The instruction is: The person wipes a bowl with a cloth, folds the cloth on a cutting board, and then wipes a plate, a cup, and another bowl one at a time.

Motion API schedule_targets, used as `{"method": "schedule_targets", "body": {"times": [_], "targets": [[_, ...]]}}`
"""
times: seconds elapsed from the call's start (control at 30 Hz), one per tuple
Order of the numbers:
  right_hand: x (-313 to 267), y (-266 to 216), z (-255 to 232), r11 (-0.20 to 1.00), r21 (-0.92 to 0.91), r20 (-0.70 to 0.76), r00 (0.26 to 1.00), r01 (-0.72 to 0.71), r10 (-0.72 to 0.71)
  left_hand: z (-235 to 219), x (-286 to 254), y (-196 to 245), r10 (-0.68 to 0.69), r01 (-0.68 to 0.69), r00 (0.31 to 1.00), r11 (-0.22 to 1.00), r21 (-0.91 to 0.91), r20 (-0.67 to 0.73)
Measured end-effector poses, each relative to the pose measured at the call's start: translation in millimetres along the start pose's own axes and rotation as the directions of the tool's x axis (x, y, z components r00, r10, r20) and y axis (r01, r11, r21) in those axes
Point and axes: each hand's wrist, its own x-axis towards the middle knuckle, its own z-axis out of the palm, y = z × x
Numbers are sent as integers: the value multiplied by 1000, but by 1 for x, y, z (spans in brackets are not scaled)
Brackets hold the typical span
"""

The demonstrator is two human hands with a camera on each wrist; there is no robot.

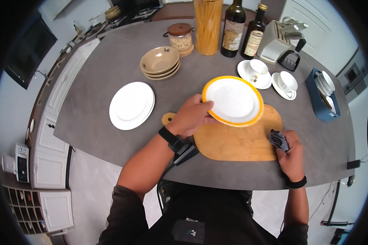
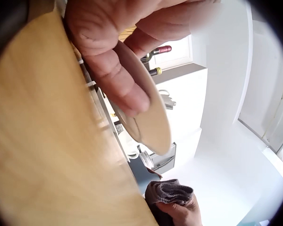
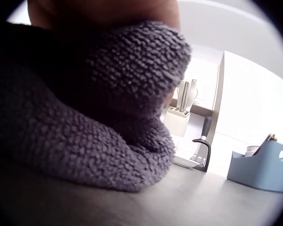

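Note:
My left hand [image 1: 194, 114] grips the near-left rim of a white plate [image 1: 233, 100] with a yellow edge, thumb on top and fingers beneath. The plate is held tilted above a wooden cutting board [image 1: 237, 143]. In the left wrist view its underside [image 2: 155, 122] shows, with fingers lying against it. At the board's right edge my right hand [image 1: 291, 153] holds a bunched grey cloth [image 1: 278, 140]. Close up in the right wrist view, the folded terry cloth [image 3: 132, 70] hides most of that hand and sits low over the grey tabletop.
White plates [image 1: 131, 105] are stacked at left, brown bowls [image 1: 160, 61] behind them. A jar, pasta container [image 1: 208, 28], bottles and knife block [image 1: 272, 43] line the back. Two cups on saucers [image 1: 284, 85] and a blue bin [image 1: 324, 98] of dishes stand at right.

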Motion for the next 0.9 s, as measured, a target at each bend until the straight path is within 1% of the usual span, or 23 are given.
{"method": "schedule_targets", "body": {"times": [0.03, 0.07, 0.1, 0.17, 0.23, 0.3, 0.33, 0.37, 0.4, 0.47, 0.53, 0.6, 0.67, 0.7, 0.77, 0.9], "targets": [[-1, -1, 0, 1000, 3, -17, 1000, -7, 7, -2, 3, -2, 31, -35, 998, 997, -70, -48], [-1, -1, 0, 1000, -11, -20, 999, 26, -26, -1, 3, 1, 37, -47, 994, 994, -95, -100], [-1, -1, -1, 998, -26, -21, 998, 60, -61, -3, 4, 4, 44, -51, 995, 995, -82, -91], [-3, 2, -2, 997, -20, -29, 997, 70, -70, -9, 6, 10, 64, -77, 984, 994, -71, -166], [-3, 7, -2, 996, -11, -31, 996, 86, -86, -16, 14, 9, 99, -113, 978, 991, -73, -181], [-6, 14, 0, 989, -38, -46, 988, 143, -145, -18, 18, 12, 129, -146, 972, 986, -76, -198], [-7, 14, 0, 989, -34, -54, 988, 145, -146, -18, 21, 13, 118, -138, 968, 987, -76, -223], [-9, 13, 0, 985, -80, -52, 987, 151, -155, -18, 24, 15, 107, -130, 963, 989, -76, -246], [-11, 13, -1, 980, -122, -59, 985, 154, -162, -16, 28, 20, 117, -135, 963, 989, -58, -242], [-13, 11, 1, 980, -134, -78, 985, 144, -155, -19, 38, 22, 88, -103, 961, 994, -42, -263], [-17, 9, 3, 974, -175, -96, 982, 141, -160, -27, 50, 21, 87, -101, 963, 994, -45, -257], [-18, 8, 2, 975, -177, -109, 981, 137, -158, -25, 56, 25, 81, -95, 965, 994, -45, -249], [-19, 9, 1, 976, -180, -124, 981, 124, -148, -22, 62, 28, 61, -69, 947, 998, -14, -315], [-19, 10, 1, 977, -169, -115, 982, 130, -150, -20, 64, 29, 62, -66, 949, 998, -4, -308], [-22, 9, -2, 978, -161, -115, 982, 128, -148, -17, 64, 35, 1, -16, 934, 999, -39, -357], [-21, 11, -2, 977, -156, -118, 979, 145, -165, -15, 66, 38, -7, -2, 941, 1000, -28, -338]]}}
